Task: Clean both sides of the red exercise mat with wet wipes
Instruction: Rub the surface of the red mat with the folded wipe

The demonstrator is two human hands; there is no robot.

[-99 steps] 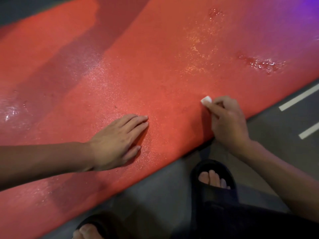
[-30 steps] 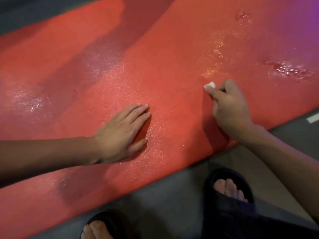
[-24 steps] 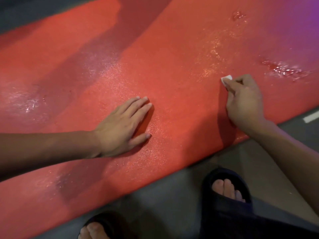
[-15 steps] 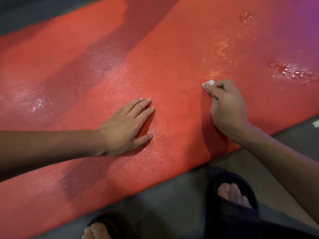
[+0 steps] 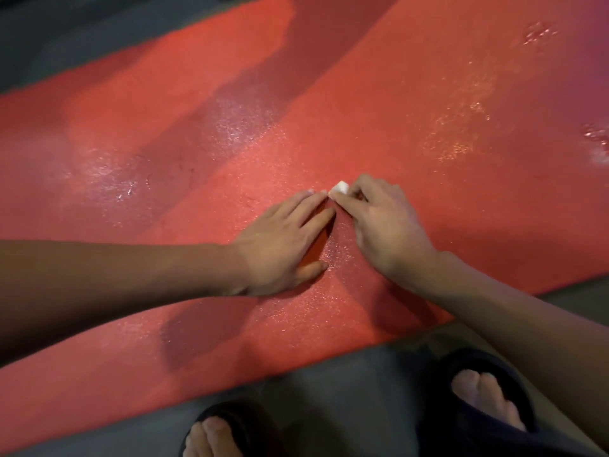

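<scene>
The red exercise mat [image 5: 412, 103] lies flat on the grey floor [image 5: 329, 397], filling most of the view, its near edge running diagonally just ahead of two feet in dark slides [image 5: 487, 390]. A small folded wet wipe [image 5: 340, 187] is pinched in the curled fingers of the right hand [image 5: 385, 222] and pressed to the mat. The left hand [image 5: 283, 245] lies flat, fingers straight, bracing the mat; its fingertips nearly touch the wipe. To wipe well, keep that brace firm and stroke away from it in overlapping passes, probably refolding the wipe for more contact. Wet sheen shows at left and far right. Open mat lies beyond and to the right; the near edge is close behind the wrists.
</scene>
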